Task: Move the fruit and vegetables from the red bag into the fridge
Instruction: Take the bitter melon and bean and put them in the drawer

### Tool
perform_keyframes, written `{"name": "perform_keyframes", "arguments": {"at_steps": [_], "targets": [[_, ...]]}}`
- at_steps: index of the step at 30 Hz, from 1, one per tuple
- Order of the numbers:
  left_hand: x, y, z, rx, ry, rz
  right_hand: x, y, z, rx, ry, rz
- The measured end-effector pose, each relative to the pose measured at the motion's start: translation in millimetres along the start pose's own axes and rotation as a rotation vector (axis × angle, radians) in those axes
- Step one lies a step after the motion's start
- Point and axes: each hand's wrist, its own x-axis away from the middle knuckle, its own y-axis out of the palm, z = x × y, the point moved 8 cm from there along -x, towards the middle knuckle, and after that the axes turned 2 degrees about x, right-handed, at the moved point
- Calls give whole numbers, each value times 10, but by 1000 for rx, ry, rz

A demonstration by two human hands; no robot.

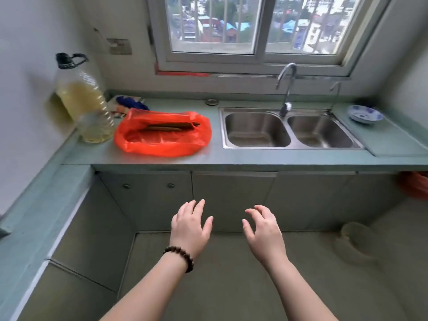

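A red plastic bag (162, 144) lies on the green counter (215, 156), left of the sink. Its mouth gapes and a long dark shape (171, 128) shows inside; I cannot tell what it is. My left hand (190, 228), with a bead bracelet on the wrist, hovers below the counter edge in front of the cabinets, fingers spread and empty. Beside it, my right hand (264, 230) also holds nothing, its fingers apart and slightly curled. Both hands are well short of the bag. No fridge is in view.
A large oil bottle (83, 98) stands at the counter's left corner, with a blue and white packet (129, 103) behind the bag. A double steel sink (289, 130) with a tap (286, 89) sits to the right, then a blue patterned bowl (364, 113). Another red bag (414, 184) hangs under the counter at right.
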Motion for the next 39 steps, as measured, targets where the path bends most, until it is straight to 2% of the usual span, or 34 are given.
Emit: {"name": "perform_keyframes", "arguments": {"at_steps": [7,14,20,22,27,32,36,39], "targets": [[-836,-225,-523,11,-100,71,-1091,555,-512,-3,-135,-86],[-2211,-481,-741,-13,-121,169,-2602,966,-874,-69,-244,-111],[-3231,-714,-860,-91,-110,215,-3634,1013,-1443,-1,-488,16],[-3471,-712,-927,-134,-73,182,-3818,1103,-1698,-1,-596,40],[-4015,-618,-1250,-227,8,106,-4132,1625,-2129,30,-757,-58],[-4547,-462,-1628,-321,91,-14,-4505,2183,-2214,167,-732,-138],[-4905,-255,-2003,-429,194,-169,-4794,2597,-2022,400,-652,-267],[-5126,-243,-2167,-468,306,-187,-5023,2633,-1886,507,-588,-245]]}}
